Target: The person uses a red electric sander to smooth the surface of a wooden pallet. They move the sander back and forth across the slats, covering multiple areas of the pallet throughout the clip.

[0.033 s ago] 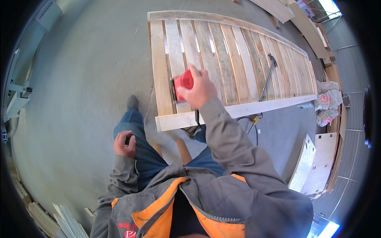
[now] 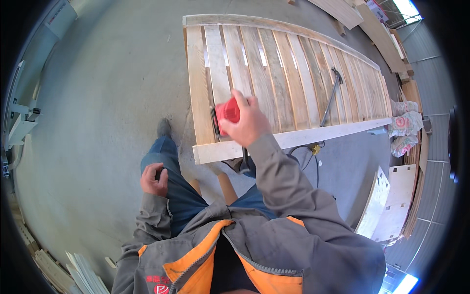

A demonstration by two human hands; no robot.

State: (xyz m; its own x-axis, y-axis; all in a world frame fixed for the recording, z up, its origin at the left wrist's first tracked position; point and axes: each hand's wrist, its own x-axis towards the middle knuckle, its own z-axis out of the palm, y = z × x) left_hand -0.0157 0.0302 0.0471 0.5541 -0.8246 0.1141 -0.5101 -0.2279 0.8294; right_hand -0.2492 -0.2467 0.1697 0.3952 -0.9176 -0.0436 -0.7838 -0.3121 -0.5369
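Observation:
My right hand (image 2: 248, 121) is closed around a red power sander (image 2: 229, 115) with a dark base. The sander sits on the slats at the near left corner of a slatted wooden panel (image 2: 199, 93), close to its pale front rail (image 2: 293, 137). A dark cord hangs from the tool beneath my wrist. My left hand (image 2: 153, 179) rests on my left thigh with its fingers curled; a dark patch shows between thumb and fingers, too small to make out. A hammer (image 2: 330, 98) lies across the slats to the right of the sander.
Below the panel's front rail, a black cable with a yellow connector (image 2: 316, 149) lies on the floor. Bags (image 2: 405, 123) and leaning boards (image 2: 391, 201) stand at the right. More boards lie at the far right and in the lower left corner. A machine (image 2: 22, 122) stands along the left.
My right hand and the sander have shifted slightly toward me, nearer the front rail. My left hand stays on my thigh.

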